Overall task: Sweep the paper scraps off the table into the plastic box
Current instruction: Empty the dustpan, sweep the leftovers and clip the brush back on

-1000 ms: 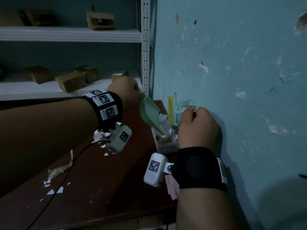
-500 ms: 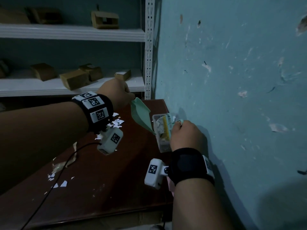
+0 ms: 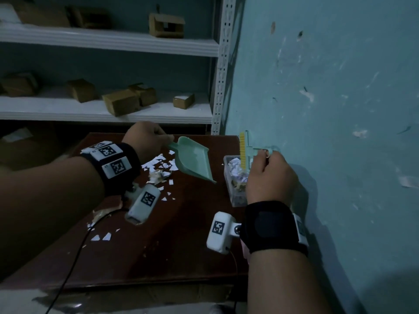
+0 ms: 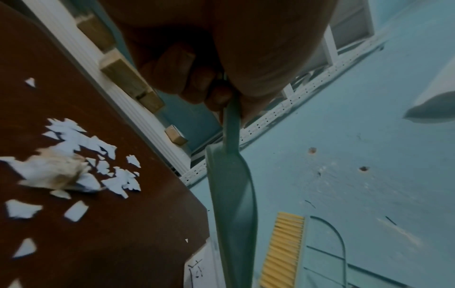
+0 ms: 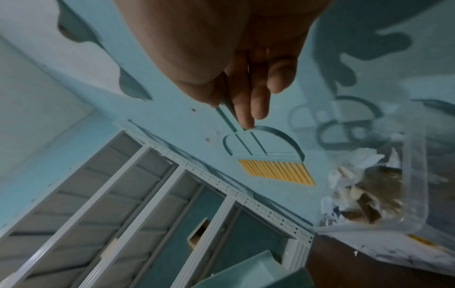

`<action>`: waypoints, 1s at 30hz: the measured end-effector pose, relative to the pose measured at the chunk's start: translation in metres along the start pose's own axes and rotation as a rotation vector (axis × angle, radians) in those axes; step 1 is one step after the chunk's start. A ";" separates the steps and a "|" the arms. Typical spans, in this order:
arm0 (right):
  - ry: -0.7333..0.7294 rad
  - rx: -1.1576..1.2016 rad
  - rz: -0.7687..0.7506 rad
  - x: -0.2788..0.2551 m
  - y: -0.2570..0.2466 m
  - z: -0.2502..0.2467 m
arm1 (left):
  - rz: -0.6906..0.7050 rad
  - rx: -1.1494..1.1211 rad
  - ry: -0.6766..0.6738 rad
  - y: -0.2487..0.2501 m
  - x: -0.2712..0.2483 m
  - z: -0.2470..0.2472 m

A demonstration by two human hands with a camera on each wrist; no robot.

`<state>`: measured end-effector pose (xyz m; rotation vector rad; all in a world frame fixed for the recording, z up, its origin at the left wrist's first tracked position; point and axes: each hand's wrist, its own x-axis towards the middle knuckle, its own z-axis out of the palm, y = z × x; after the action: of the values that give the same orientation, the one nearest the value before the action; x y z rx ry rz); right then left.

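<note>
On the table, hands grip dustpan and brush; right wrist shows scraps boxed

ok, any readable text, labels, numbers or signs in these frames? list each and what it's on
No readable words, brands or numbers in any view.
Square black-and-white coded markers, not text: on the left wristband, the left wrist camera and the right wrist camera.
Dark scribbled marks on the white sheet under the plastic box: too blurred to read.
Cardboard boxes on the shelf: nothing legible.
Dustpan and brush: no visible label.
</note>
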<state>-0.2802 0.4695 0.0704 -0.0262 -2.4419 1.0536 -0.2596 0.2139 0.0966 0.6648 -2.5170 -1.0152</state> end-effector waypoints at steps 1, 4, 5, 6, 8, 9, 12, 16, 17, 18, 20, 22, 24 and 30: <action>-0.004 0.019 -0.035 -0.005 -0.004 0.004 | -0.020 -0.025 0.010 -0.007 -0.002 -0.004; -0.042 0.111 -0.049 -0.018 -0.014 0.015 | -0.074 -0.099 0.044 -0.031 -0.008 -0.017; -0.059 0.163 -0.023 -0.020 -0.016 0.021 | -0.091 -0.115 0.055 -0.040 -0.011 -0.022; -0.084 0.232 0.015 -0.022 -0.018 0.026 | -0.115 -0.132 0.066 -0.050 -0.014 -0.027; -0.148 0.406 0.116 -0.027 -0.023 0.039 | -0.169 -0.194 0.091 -0.073 -0.020 -0.040; -0.184 0.477 0.166 -0.032 -0.027 0.045 | -0.199 -0.233 0.109 -0.086 -0.024 -0.046; -0.279 0.544 0.215 -0.046 -0.042 0.061 | -0.266 -0.272 0.148 -0.121 -0.037 -0.063; -0.337 0.492 0.144 -0.066 -0.061 0.078 | -0.336 -0.337 0.216 -0.160 -0.057 -0.084; -0.363 0.478 0.128 -0.071 -0.065 0.082 | -0.362 -0.354 0.238 -0.171 -0.062 -0.091; -0.396 0.465 0.117 -0.076 -0.070 0.088 | -0.387 -0.367 0.264 -0.184 -0.067 -0.098; -0.470 0.431 0.108 -0.085 -0.076 0.096 | -0.423 -0.407 0.307 -0.206 -0.077 -0.110; -0.544 0.379 0.107 -0.093 -0.081 0.104 | -0.462 -0.469 0.340 -0.225 -0.086 -0.118; -0.636 0.358 0.131 -0.101 -0.087 0.110 | -0.505 -0.538 0.372 -0.243 -0.094 -0.123; -0.921 0.379 0.171 -0.143 -0.117 0.136 | -0.573 -0.735 0.479 -0.278 -0.101 -0.134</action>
<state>-0.1931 0.2658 0.0117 0.4821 -2.9813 1.9106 -0.0308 0.0175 -0.0249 1.2171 -1.4052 -1.6025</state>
